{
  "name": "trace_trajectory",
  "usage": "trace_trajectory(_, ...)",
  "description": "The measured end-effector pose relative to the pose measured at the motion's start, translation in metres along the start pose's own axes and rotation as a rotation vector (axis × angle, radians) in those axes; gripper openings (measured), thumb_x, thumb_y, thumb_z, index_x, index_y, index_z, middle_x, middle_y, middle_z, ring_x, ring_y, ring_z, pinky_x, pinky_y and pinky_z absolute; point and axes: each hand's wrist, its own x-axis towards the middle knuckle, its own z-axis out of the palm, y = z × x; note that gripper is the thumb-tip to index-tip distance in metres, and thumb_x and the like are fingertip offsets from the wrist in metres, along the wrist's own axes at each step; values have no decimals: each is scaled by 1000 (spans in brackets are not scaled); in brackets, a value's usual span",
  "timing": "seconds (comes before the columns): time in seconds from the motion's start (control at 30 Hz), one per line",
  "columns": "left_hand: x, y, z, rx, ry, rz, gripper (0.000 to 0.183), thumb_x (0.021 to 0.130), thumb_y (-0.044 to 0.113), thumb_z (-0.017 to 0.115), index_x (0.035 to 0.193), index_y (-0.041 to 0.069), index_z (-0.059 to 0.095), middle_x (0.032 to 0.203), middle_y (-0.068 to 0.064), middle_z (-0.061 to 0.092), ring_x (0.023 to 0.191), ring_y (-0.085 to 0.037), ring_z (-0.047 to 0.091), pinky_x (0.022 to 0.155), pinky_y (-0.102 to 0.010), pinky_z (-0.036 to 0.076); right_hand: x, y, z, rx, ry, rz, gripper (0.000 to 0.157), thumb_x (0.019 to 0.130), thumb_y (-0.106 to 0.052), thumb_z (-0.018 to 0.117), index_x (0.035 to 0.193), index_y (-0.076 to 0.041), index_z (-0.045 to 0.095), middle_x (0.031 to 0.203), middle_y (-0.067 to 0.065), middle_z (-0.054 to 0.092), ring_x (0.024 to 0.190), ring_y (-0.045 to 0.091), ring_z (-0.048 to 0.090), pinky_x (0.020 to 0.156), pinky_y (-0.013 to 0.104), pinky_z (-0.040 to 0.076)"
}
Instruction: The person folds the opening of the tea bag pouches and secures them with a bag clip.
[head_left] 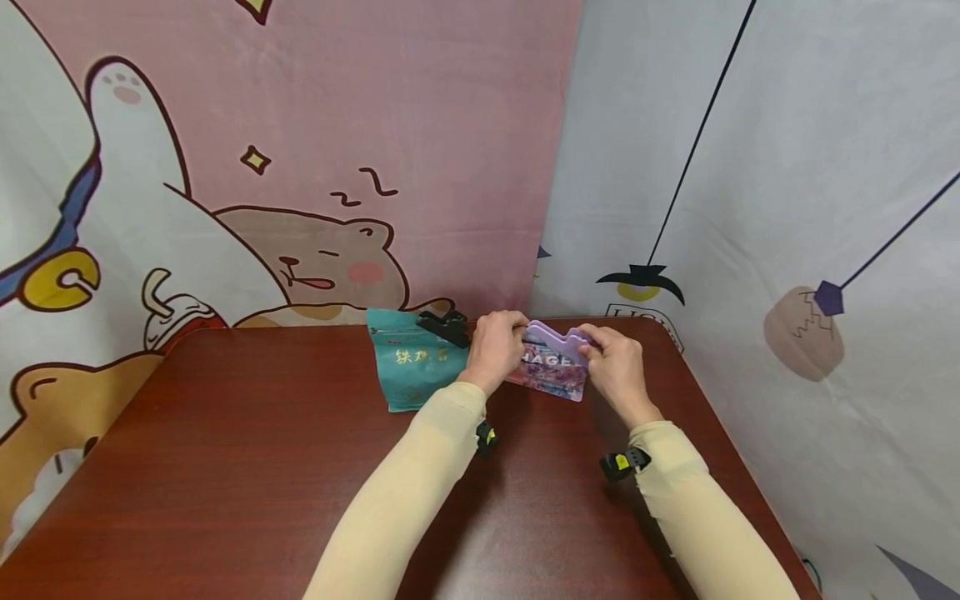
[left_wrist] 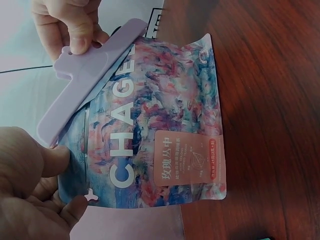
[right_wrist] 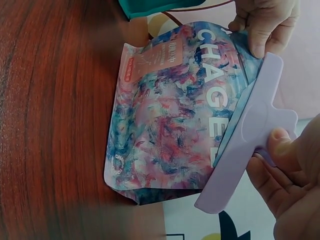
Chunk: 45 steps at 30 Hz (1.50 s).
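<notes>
A multicoloured pouch [left_wrist: 150, 115] with "CHAGEE" in white letters stands up from the tabletop near its back edge. My left hand [head_left: 495, 348] pinches the top corner of this pouch between thumb and fingers. With thumb and fingers my right hand [head_left: 617, 367] grips the handle tabs of a lilac bag clip [right_wrist: 250, 135]. The clip lies slantwise across the pouch's top edge, and one end comes close to my left thumb. The top fold of the pouch is partly hidden behind the clip.
Left of my left hand stands a teal pouch [head_left: 416, 367] with gold characters, a black clip [head_left: 444, 327] on its top edge. The dark red-brown table [head_left: 247, 450] ends just behind the pouches, against a cartoon-printed cloth [head_left: 450, 125].
</notes>
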Motion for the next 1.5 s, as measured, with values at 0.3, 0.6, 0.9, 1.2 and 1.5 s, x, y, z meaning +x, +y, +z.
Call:
trace_trajectory(0.3,0,0,0,-5,-5,-15,18,101,10,65,111,10,81,106,-6,78,87,-18,69,78,-33,59,-1,-2,1,7,8,-1,22,93,5,71,113,0,77,109,21,75,89,38,73,77,54,60)
trace_trajectory(0.6,-1,2,-1,-17,0,-22,17,101,11,67,110,11,81,105,-5,78,87,-18,69,81,-35,60,1,-5,4,20,29,-17,20,91,6,73,109,-1,78,105,20,76,88,38,73,78,54,60)
trace_trajectory(0.9,-1,0,0,-43,25,-47,15,100,14,69,109,9,80,106,-7,77,92,-20,69,84,-36,59,1,-5,3,16,13,-6,21,92,5,72,111,-2,78,108,21,75,89,38,73,78,55,60)
trace_trajectory(1.2,-1,1,0,-45,30,-81,13,100,15,69,104,9,81,101,-7,77,88,-19,68,81,-36,59,1,-5,4,17,24,3,20,92,5,72,110,-2,78,107,20,76,88,37,73,76,54,60)
trace_trajectory(1.5,0,0,1,-37,30,-81,12,100,14,69,102,10,81,99,-6,77,87,-20,69,80,-36,59,0,-5,3,28,14,19,22,92,5,72,112,-2,78,110,21,75,92,39,74,78,55,59)
